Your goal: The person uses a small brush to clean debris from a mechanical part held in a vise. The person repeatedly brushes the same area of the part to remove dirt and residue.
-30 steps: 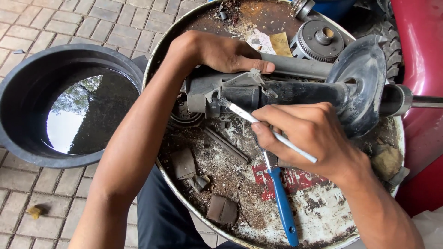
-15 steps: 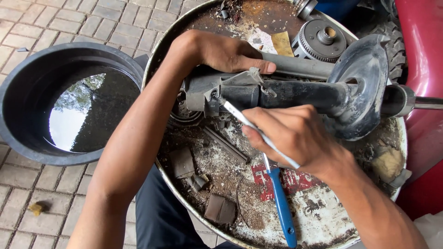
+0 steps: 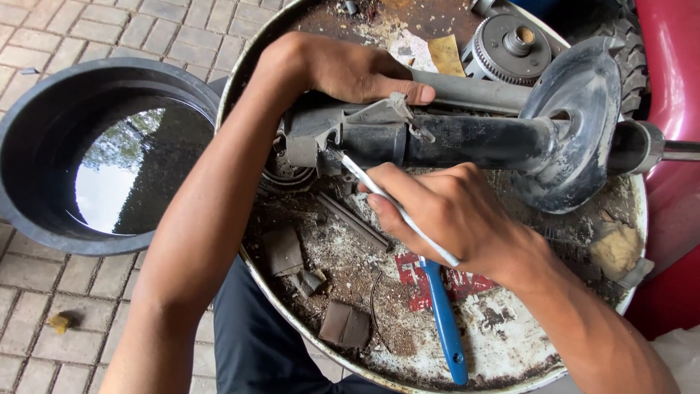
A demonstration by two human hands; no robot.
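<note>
A black, greasy shock absorber strut [image 3: 467, 138] with a round spring seat lies across the top of a dirty metal drum [image 3: 510, 343]. My left hand [image 3: 343, 69] rests over the strut's upper side, thumb pressed on the tube behind it. My right hand [image 3: 452, 211] grips a thin white-handled brush [image 3: 397, 208] whose tip touches the bracket end of the strut near its lower edge. A blue-handled tool [image 3: 445, 321] lies on the drum top just under my right wrist.
A black tub [image 3: 44, 124] of dark liquid stands on the paved floor at left. A toothed gear [image 3: 507, 47], rusty metal scraps [image 3: 343, 325] and a lump of tan putty [image 3: 616, 248] lie on the drum. A red vehicle body [image 3: 674, 109] is at right.
My right hand has slid left along the strut, bringing the brush tip from the middle toward the bracket end. My left hand has kept its hold.
</note>
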